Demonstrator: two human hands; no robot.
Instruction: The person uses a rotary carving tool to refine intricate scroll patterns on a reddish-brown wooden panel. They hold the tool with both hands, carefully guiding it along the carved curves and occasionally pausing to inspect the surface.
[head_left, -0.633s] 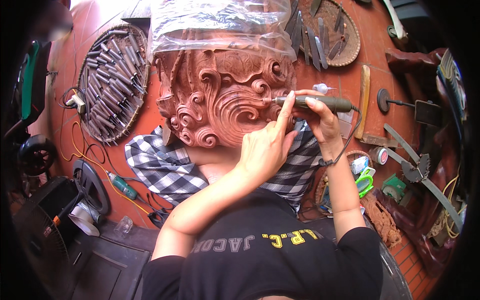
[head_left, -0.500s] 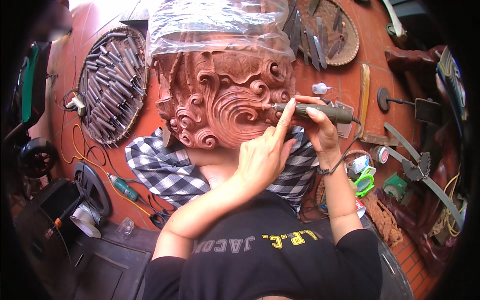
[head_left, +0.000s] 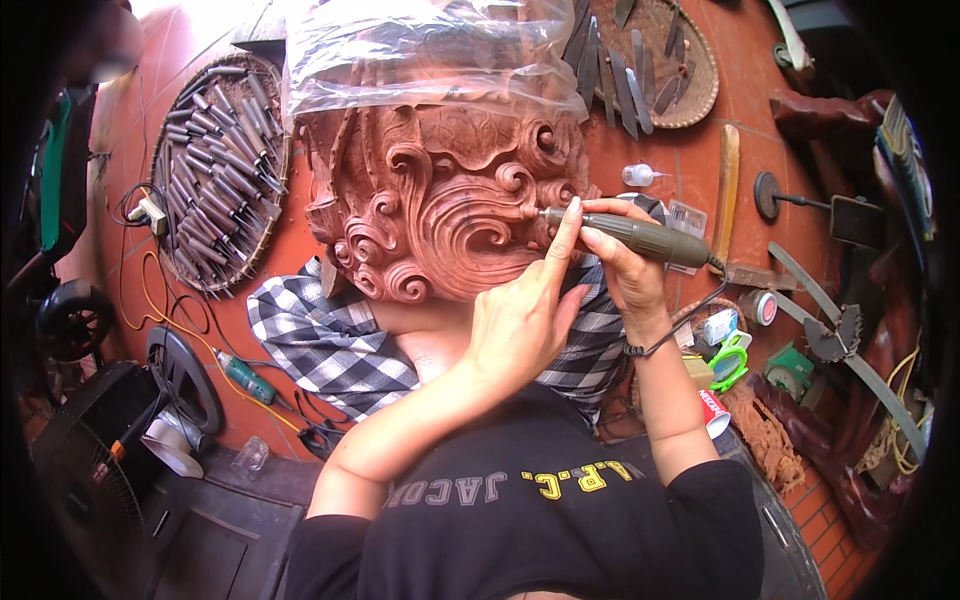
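Observation:
A reddish-brown wood carving (head_left: 465,215) with deep swirls and curled knobs stands in front of me, between my legs. My right hand (head_left: 632,275) is closed round a dark olive rotary tool (head_left: 665,240), with its cord running down past the wrist. The tool's bit (head_left: 535,212) meets the carving at the right end of a big swirl. My left hand (head_left: 520,325) has its index finger stretched out, the tip on the tool's front end. Its thumb stands apart, and the other fingers are partly hidden beneath. Clear plastic sheeting (head_left: 430,75) covers the carving's far part.
On the left a round woven basket (head_left: 285,200) holds many chisels. Another basket (head_left: 708,95) with flat blades lies far right. A small bottle (head_left: 642,176), a wooden bar (head_left: 728,190) and green goggles (head_left: 730,360) lie to the right. A green power tool (head_left: 245,377) sits lower left.
The rotary tool's rear end has swung toward me and slightly right, along with my right hand. The bit stays near the same swirl. The carving and sheeting appear shifted slightly left.

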